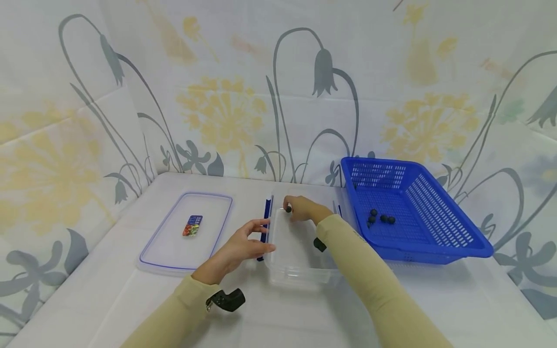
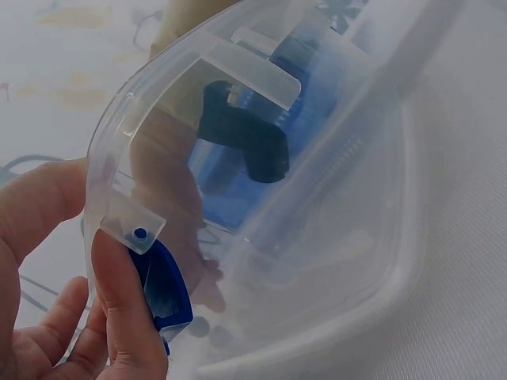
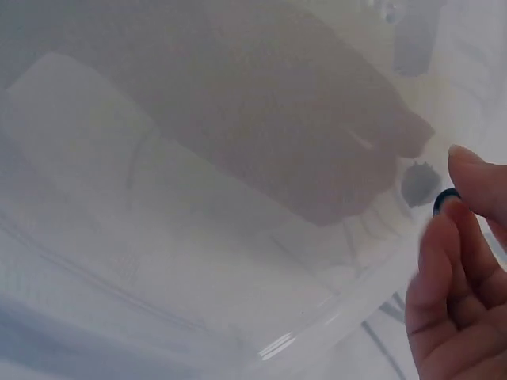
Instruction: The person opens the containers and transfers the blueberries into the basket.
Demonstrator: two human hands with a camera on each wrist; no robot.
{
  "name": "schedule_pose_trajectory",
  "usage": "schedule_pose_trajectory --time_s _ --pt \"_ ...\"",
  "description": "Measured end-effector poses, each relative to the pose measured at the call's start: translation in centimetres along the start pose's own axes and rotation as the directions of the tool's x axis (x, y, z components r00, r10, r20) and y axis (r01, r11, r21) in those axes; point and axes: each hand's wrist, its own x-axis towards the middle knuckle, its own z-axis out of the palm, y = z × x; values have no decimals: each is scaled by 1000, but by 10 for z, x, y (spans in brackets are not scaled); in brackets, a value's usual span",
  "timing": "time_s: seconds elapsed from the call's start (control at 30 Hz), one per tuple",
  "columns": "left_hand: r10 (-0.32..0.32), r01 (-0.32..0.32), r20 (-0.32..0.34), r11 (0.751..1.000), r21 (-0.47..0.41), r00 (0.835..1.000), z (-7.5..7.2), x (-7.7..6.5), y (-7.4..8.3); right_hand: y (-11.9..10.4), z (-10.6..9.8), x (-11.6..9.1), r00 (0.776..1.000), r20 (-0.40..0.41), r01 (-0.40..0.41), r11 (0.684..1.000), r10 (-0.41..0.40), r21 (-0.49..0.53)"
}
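A clear plastic food container (image 1: 289, 249) stands on the white cloth. My left hand (image 1: 241, 245) holds its left rim by a blue side clip (image 2: 162, 293), with thumb and fingers on either side of the edge in the left wrist view. Over the far left corner of the container, my right hand (image 1: 302, 208) pinches a blueberry (image 1: 288, 209) between thumb and fingertips. In the right wrist view the blueberry (image 3: 446, 199) is mostly covered by the fingers, and a dark round shape or reflection shows beside it on the plastic.
On the right stands a blue perforated basket (image 1: 426, 251), tilted, with several blueberries (image 1: 384, 218) on its bottom. A clear lid (image 1: 174, 246) with a blue seal and a colourful label (image 1: 193, 225) lies flat on the left. Patterned cloth (image 1: 243, 106) hangs behind.
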Motion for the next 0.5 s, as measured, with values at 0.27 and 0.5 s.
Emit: schedule_pose_trajectory --time_s 0.27,0.5 --pt "1 -1 0 1000 -3 1000 -1 0 0 3 0 1 1000 10 -13 997 14 -71" --pt "-1 1 0 1000 -8 1000 0 0 -1 1 -7 -3 998 10 55 999 -55 0"
